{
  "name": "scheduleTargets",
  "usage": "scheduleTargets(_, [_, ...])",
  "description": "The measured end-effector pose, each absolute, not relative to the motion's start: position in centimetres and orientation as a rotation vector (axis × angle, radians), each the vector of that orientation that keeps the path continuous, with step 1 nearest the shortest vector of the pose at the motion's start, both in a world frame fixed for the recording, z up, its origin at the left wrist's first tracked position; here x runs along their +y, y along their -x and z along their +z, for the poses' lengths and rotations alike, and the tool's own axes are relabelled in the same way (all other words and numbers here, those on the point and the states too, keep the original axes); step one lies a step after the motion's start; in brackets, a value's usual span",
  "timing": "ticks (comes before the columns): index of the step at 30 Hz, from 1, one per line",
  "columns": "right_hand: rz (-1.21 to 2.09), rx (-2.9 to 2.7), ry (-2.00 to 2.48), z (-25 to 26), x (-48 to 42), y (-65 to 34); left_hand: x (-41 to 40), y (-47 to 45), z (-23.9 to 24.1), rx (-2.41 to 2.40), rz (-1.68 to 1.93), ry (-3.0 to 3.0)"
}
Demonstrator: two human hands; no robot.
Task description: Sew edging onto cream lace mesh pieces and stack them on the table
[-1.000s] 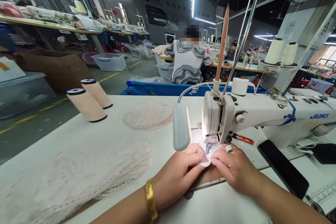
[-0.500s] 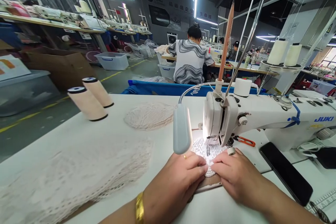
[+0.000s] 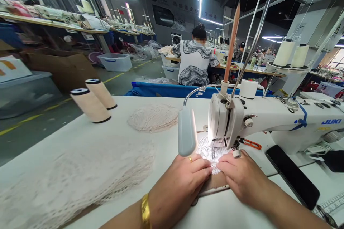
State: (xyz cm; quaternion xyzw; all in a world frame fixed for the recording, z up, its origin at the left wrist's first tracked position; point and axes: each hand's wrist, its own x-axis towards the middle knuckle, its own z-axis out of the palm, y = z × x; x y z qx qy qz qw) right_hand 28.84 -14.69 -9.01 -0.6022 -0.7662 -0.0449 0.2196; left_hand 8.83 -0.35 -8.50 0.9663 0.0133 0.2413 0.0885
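Under the needle of a white sewing machine [image 3: 223, 121] lies a small piece of white lace [image 3: 204, 149], lit brightly by the machine's lamp [image 3: 187, 132]. My left hand [image 3: 185, 179] presses on the lace's left edge, fingers together and fingertips near the presser foot. On the right edge rests my right hand [image 3: 242, 177], its fingers also together and bearing down on the lace. A short strip of lace shows between the two sets of fingertips. Both thumbs are partly hidden.
Lace stacks lie left, one large [image 3: 88, 179] and one smaller [image 3: 153, 118], near two thread cones [image 3: 91, 105]. Orange thread snips [image 3: 251, 144] and a black phone [image 3: 292, 177] lie right. A pencil [image 3: 232, 43] stands on the machine. A co-worker [image 3: 197, 57] sits ahead.
The lace has moved forward under the presser foot, so less of it shows on my side and more of the brown plate is bare. My hands have barely shifted.
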Motion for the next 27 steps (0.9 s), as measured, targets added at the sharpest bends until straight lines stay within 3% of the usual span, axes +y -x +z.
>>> scheduleTargets(27, [-0.201,-1.990,1.814,-8.5,-13.6,-28.6,1.0,-9.9,-8.9,0.181,0.731,-2.879])
